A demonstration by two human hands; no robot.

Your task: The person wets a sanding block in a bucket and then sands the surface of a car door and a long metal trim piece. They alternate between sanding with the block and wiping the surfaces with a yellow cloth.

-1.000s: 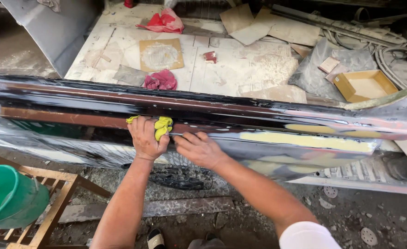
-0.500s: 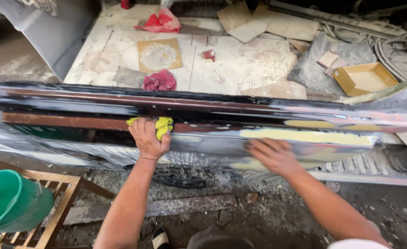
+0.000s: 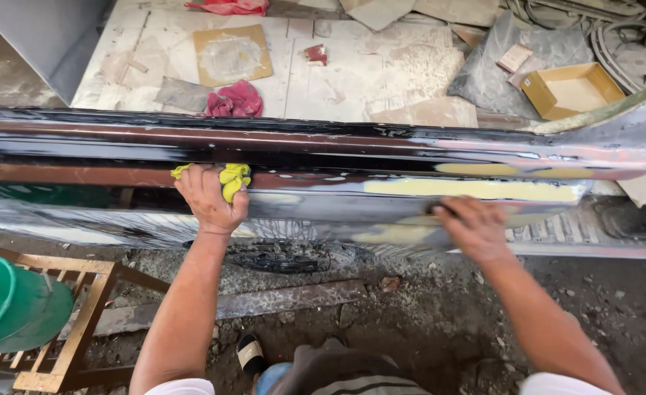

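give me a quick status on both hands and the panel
Left hand pressing yellow cloth on glossy black panel. Right hand flat by yellow filler patch. Nothing between the hands.

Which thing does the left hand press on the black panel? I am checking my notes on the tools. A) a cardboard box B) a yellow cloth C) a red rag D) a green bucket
B: the left hand grips a yellow cloth against the panel; the red rag lies on the boards behind.

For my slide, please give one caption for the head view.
Left hand presses a yellow cloth on a glossy black panel; right hand rubs its yellow patch.
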